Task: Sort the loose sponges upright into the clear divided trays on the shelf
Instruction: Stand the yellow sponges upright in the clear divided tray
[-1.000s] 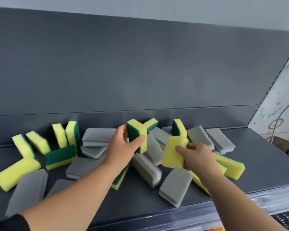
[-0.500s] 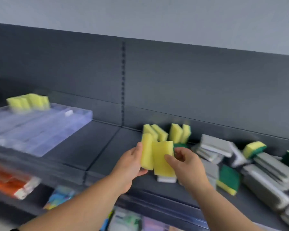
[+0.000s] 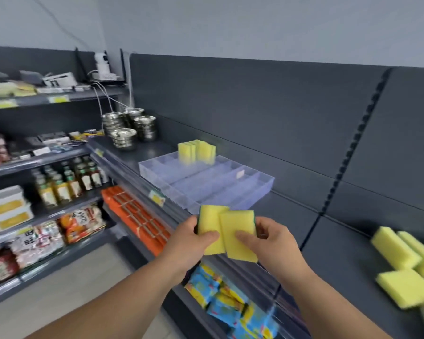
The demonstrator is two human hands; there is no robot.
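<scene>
No label here reads clearly. The left hand [image 3: 189, 237] pinches one yellow-green sponge [image 3: 209, 227] and the right hand [image 3: 273, 241] pinches another [image 3: 239, 234], overlapping just in front of the clear divided tray [image 3: 206, 184], nearer it than half a second ago. Upright sponges [image 3: 196, 152] fill the tray's far corner.

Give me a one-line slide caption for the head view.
Left hand and right hand each carry a yellow sponge toward the clear tray.

sponges [image 3: 227, 232]: matt foam | tray [image 3: 255, 189]: clear plastic | bowls [image 3: 123, 135]: shiny metal
</scene>
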